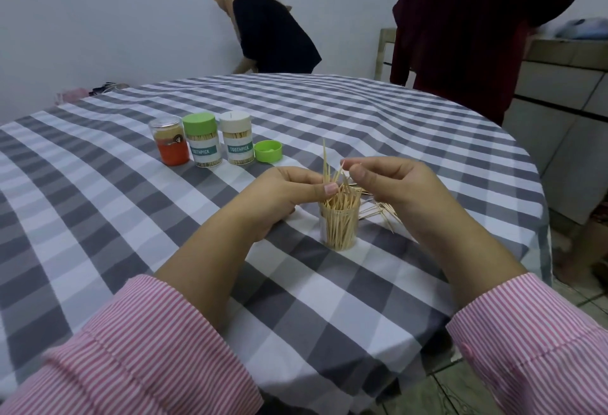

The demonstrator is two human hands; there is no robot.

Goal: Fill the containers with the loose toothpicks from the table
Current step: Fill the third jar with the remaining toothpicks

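An open clear container [339, 228] stands upright on the checked tablecloth [296, 108], packed with toothpicks that stick out of its mouth at angles. My left hand [283, 194] pinches several toothpicks [326, 167] above the container's left rim, and one of them points straight up. Just right of them, my right hand [391, 184] pinches a toothpick near its tip above the container. Loose toothpicks [381, 212] lie on the cloth behind and right of the container, partly hidden by my right hand.
Farther back stand an orange-filled clear jar [169, 144], a green-lidded toothpick container [200, 139] and a white-lidded one [237, 136], with a loose green lid [268, 151] beside them. Two people stand beyond the table. The table edge curves away at the right.
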